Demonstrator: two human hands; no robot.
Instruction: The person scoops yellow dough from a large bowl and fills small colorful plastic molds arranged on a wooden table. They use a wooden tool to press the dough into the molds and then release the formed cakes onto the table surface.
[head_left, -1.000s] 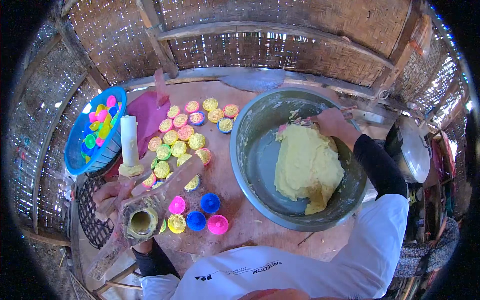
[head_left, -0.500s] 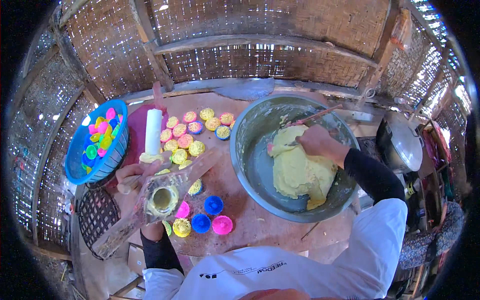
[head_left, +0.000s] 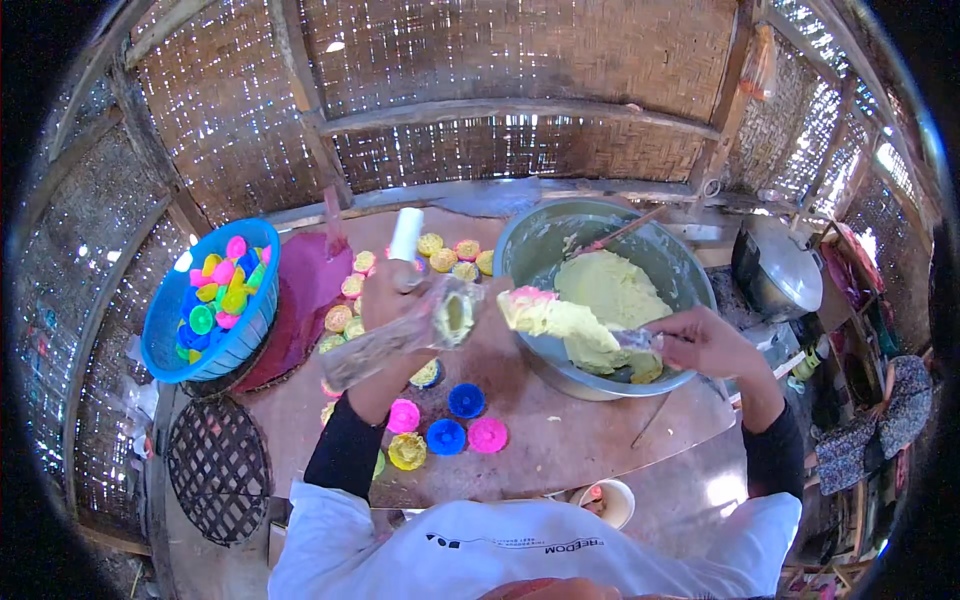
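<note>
My left hand (head_left: 388, 298) is closed around a wooden dough press, whose board (head_left: 375, 362) has a round opening (head_left: 457, 315) facing me. A white cylinder (head_left: 406, 236) sticks up beyond the same hand. My right hand (head_left: 705, 345) grips a spatula (head_left: 637, 340), its blade mostly hidden under a long lump of pale yellow dough (head_left: 560, 320) with pink at the far end. This lump hangs over the near left rim of a large grey basin (head_left: 530, 245), close to the press. More dough (head_left: 610, 285) lies in the basin, with a stick (head_left: 630, 228) leaning there.
Several small moulds topped with yellow strands (head_left: 430, 244) stand behind and beside my left arm. Blue (head_left: 466, 400) and pink moulds (head_left: 487, 435) sit nearer. Left is a blue basket (head_left: 265, 310) of colourful moulds; right, a lidded metal pot (head_left: 785, 265). A white bucket (head_left: 618, 503) stands below the table's front edge.
My right hand has lifted dough out of the basin on the spatula and moved toward me. My left hand has brought the press and white cylinder right, nearer the basin.
</note>
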